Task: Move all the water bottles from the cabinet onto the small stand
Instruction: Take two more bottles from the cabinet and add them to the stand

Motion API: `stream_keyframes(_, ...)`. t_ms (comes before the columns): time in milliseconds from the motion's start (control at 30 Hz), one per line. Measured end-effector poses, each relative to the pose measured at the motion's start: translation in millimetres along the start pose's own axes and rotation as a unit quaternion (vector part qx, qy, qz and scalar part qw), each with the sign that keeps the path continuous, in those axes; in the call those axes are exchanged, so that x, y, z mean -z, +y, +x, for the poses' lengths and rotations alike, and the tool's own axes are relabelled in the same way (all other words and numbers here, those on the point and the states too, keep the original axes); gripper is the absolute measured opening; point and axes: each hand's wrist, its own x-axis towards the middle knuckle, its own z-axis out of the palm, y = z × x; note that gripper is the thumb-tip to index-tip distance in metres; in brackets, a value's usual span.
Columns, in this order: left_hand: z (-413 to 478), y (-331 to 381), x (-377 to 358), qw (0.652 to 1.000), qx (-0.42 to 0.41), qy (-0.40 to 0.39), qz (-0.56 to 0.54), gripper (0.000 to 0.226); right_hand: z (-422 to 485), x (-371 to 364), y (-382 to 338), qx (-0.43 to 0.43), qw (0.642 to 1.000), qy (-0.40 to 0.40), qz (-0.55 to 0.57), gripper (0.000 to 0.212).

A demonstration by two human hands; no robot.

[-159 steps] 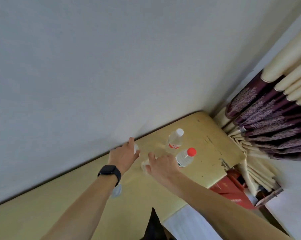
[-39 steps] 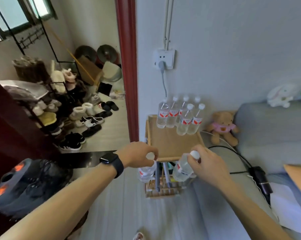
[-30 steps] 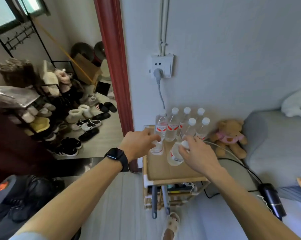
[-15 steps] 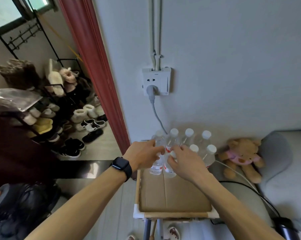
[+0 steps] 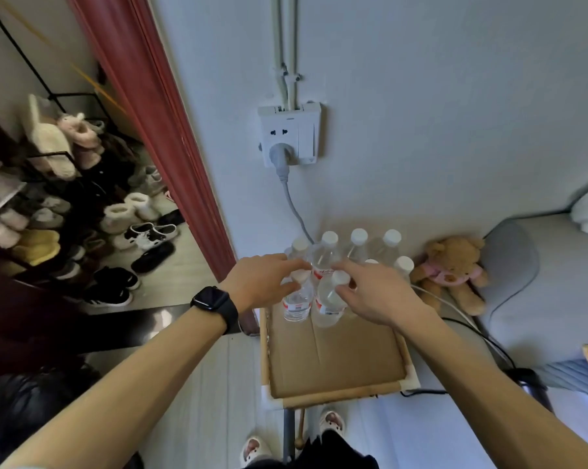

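The small stand (image 5: 340,396) has a wooden frame and a cardboard top, and it stands against the wall below me. Several clear water bottles (image 5: 358,247) with white caps and red labels stand in rows at its back. In front of them two more bottles stand side by side on the cardboard. My left hand (image 5: 262,282), with a black watch on the wrist, is closed over the neck of the left bottle (image 5: 297,302). My right hand (image 5: 370,294) pinches the cap of the right bottle (image 5: 326,304). The cabinet is out of view.
A wall socket (image 5: 289,135) with a plugged grey cable hangs above the stand. A teddy bear (image 5: 450,274) and a grey cushioned seat (image 5: 522,292) lie to the right, with cables on the floor. A red door frame (image 5: 171,130) and shoe racks (image 5: 83,214) are on the left. My slippered feet (image 5: 252,448) are below.
I carried two bottles from the cabinet to the stand. In the last half second both hands lowered them upright onto the cardboard, just in front of the back rows.
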Motion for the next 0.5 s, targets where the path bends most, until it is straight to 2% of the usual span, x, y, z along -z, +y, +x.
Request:
stream_keyframes(100, 4.0, 5.9, 3.3, 1.0, -0.007, -0.007, 0.026, 0.039, 3.4, 1.3, -0.6, -0.007, 1.0, -0.008, -0.019, 0.037)
stream_keyframes(200, 2.8, 15.7, 3.3, 0.998, 0.0, 0.009, 0.064, 0.045, 7.1, 1.7, -5.6, -0.014, 0.999, -0.001, -0.045, 0.04)
stream_keyframes(367, -2.7, 14.7, -2.8, 0.998, 0.026, 0.034, 0.044, 0.048, 9.4, -1.9, -5.9, -0.02, 1.0, 0.018, -0.007, 0.039)
stream_keyframes(500, -6.0, 10.2, -3.4, 0.999, -0.003, 0.009, 0.044, 0.039, 6.8, -1.7, -1.0, 0.003, 1.0, -0.007, -0.002, 0.042)
